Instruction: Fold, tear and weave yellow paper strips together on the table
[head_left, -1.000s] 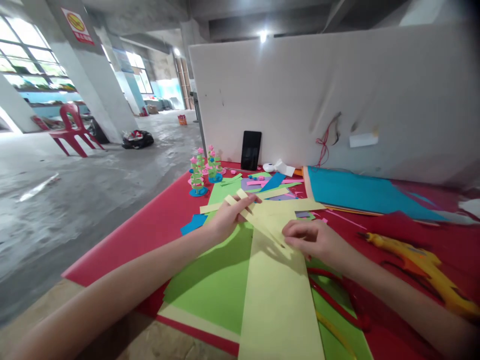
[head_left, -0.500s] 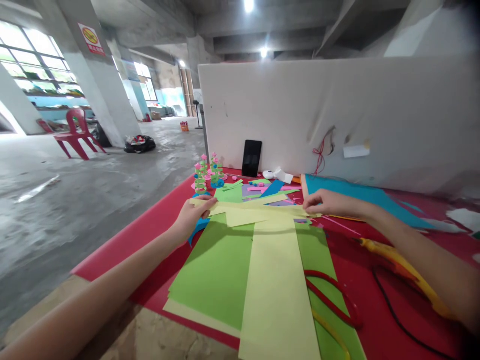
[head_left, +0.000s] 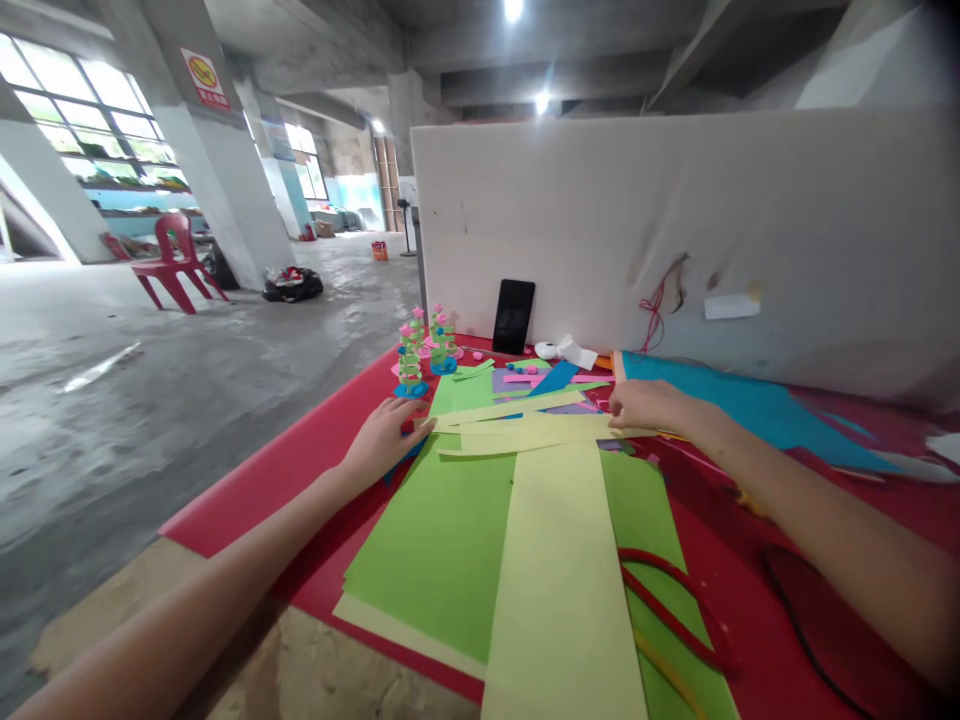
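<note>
My left hand (head_left: 384,437) lies low at the left end of the pale yellow paper strips, fingers stretched out and thumb tip at the strip's end. At the other end, my right hand (head_left: 646,404) pinches a pale yellow paper strip (head_left: 551,431). A narrower strip (head_left: 532,406) lies just behind it. A wide pale yellow sheet (head_left: 566,580) runs toward me over a stack of green paper (head_left: 435,545). Red-handled scissors (head_left: 675,615) rest on the right side of the stack, their blades apparently hidden under the pale sheet.
Small paper towers with pink stars (head_left: 410,360) stand at the back left of the red tabletop (head_left: 292,470). A black phone (head_left: 514,316) leans against the white board (head_left: 600,220). Blue sheet (head_left: 712,395) lies right. My right forearm partly covers a yellow tool (head_left: 750,503) with a black cord.
The strips have been lowered onto the paper stack. My left hand has loosened from a pinch to outstretched fingers; my right hand stays at its end. The view has shifted slightly left.
</note>
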